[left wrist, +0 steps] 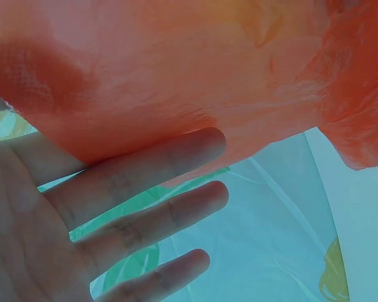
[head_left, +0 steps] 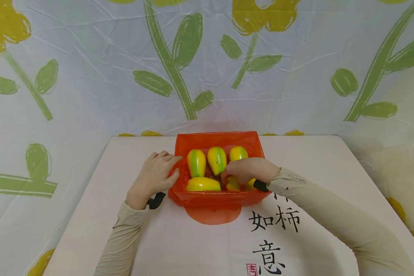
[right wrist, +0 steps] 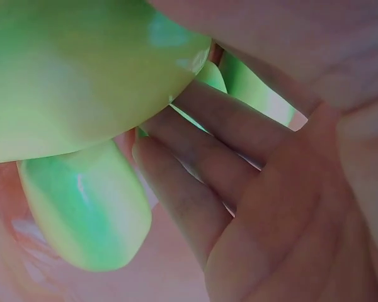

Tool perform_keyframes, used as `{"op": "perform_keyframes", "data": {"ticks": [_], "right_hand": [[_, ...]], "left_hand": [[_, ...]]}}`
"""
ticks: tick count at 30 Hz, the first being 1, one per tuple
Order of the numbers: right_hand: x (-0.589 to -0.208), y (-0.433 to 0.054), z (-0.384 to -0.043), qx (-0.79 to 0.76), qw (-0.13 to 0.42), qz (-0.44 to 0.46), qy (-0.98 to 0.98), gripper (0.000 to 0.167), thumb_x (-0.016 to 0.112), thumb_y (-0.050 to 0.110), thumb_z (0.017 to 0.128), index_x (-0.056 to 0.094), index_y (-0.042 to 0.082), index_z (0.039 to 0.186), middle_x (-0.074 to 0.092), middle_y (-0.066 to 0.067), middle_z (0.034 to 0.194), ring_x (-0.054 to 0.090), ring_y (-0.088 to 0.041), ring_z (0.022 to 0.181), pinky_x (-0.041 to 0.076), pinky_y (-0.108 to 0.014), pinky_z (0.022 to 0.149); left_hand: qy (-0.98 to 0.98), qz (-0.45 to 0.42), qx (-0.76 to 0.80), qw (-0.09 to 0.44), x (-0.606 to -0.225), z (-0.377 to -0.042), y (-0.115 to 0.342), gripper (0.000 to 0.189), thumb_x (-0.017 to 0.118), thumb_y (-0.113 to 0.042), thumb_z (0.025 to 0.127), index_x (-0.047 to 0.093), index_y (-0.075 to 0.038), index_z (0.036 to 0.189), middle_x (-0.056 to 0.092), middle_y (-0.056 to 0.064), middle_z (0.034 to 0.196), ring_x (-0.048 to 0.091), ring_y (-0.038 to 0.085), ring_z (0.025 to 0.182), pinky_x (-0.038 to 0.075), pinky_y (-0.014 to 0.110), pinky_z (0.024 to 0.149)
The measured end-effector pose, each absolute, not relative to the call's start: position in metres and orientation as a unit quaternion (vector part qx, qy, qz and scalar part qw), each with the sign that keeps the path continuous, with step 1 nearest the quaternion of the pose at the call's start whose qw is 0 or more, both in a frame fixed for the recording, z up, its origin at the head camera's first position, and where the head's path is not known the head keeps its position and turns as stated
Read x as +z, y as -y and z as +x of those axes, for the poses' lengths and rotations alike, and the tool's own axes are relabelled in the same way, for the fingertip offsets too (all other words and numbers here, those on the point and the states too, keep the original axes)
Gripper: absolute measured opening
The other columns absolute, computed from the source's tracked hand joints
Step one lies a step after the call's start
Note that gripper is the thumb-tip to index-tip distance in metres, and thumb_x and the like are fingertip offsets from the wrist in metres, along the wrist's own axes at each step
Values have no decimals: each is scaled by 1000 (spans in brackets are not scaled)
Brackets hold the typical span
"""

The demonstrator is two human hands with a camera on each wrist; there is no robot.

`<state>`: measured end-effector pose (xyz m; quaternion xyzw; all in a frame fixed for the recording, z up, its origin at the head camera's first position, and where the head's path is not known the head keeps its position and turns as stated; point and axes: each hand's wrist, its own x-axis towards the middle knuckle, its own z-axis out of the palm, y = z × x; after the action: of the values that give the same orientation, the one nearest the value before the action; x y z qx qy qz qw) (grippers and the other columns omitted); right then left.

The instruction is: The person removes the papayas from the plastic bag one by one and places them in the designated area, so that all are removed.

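In the head view a shiny red open-topped bin (head_left: 214, 198) holds several yellow-green mangoes. Three stand in the back row, such as the left mango (head_left: 196, 164) and the middle mango (head_left: 217, 160). One mango (head_left: 203, 184) lies sideways at the front left. My right hand (head_left: 250, 170) reaches down into the bin and holds the front-right mango (head_left: 232, 184), which it partly covers; its fingertips (right wrist: 195, 126) go behind the large mango (right wrist: 88, 69) in the right wrist view. My left hand (head_left: 155, 174) is at the bin's left side, fingers (left wrist: 170, 157) straight against the red wall.
The bin stands toward the back of a pale table (head_left: 193, 245), near a flower-printed cloth backdrop (head_left: 107, 76). Black writing (head_left: 269, 257) and a red round print (head_left: 214, 214) mark the tabletop in front of it.
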<state>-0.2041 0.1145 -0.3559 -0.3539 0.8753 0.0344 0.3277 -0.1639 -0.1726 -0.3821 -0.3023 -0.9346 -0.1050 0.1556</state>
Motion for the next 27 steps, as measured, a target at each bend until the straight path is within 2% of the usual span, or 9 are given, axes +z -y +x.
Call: {"op": "perform_keyframes", "data": {"ticks": [6,11,16,21,27], "right_hand": [[-355,-115,-204,30,318,-369,-873,24,74,12,87,68,30,103,60,11,91,56,-13,91,48,-29,86],[-351,-119,-203,2,306,-385,-871,32,73,2,86,69,27,106,60,11,95,54,-15,93,48,-31,90],[-345,-124,-202,-38,298,-395,-868,36,75,-1,82,69,24,108,59,10,99,53,-17,95,48,-31,89],[-338,-131,-200,-91,287,-394,-868,43,80,2,79,67,22,113,59,10,107,50,-17,103,48,-31,91],[-327,-146,-197,-196,275,-381,-861,46,77,-1,81,65,20,120,59,8,122,47,-20,119,46,-38,100]], "left_hand": [[935,-300,-109,156,-383,-164,172,37,55,-22,87,72,-4,116,72,8,102,58,26,95,46,43,84],[934,-299,-111,158,-383,-164,172,37,55,-22,87,72,-4,115,72,8,101,58,27,95,46,43,84],[934,-300,-111,158,-383,-164,173,37,55,-22,87,72,-4,115,72,8,101,59,27,95,46,44,84],[935,-299,-110,154,-383,-163,173,37,55,-21,87,72,-4,115,72,8,101,58,27,96,46,43,84],[935,-300,-112,151,-383,-163,173,38,55,-22,87,72,-4,116,72,9,102,58,27,96,46,43,84]]}}
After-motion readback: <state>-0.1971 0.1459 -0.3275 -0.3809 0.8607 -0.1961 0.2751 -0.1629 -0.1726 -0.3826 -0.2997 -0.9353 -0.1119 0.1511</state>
